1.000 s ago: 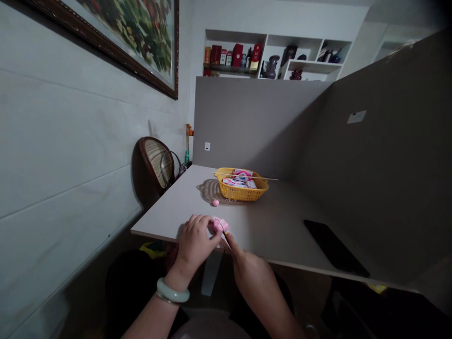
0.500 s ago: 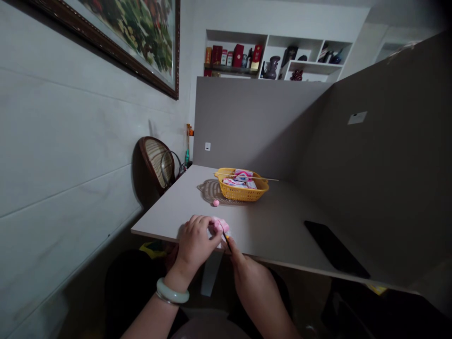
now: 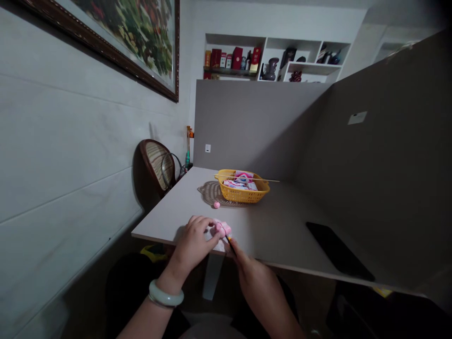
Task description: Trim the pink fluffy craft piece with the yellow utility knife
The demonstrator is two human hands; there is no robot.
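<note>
A grey partition (image 3: 254, 122) stands along the far side and the right side of a pale table (image 3: 268, 230), with light falling mostly on the table's left part. At the far middle, a yellow basket (image 3: 247, 195) of openwork plastic holds printed packets (image 3: 240, 184), and a thin stick (image 3: 271, 180) lies across its rim, projecting on the right. A flat black slab (image 3: 337, 249) lies at the near right edge. Both hands are at the near edge, left of the slab. The left hand (image 3: 194, 242), with a pale bangle (image 3: 165, 295) at the wrist, pinches a pink lump (image 3: 223, 229) between thumb and fingers. The right hand (image 3: 250, 270) grips a slim dark tool (image 3: 230, 244) with a yellow part, its far end at the lump's near side; whether it penetrates cannot be determined. White material (image 3: 220, 246) lies beneath the lump. A small pink ball (image 3: 216, 205) rests on the table, between lump and basket.
</note>
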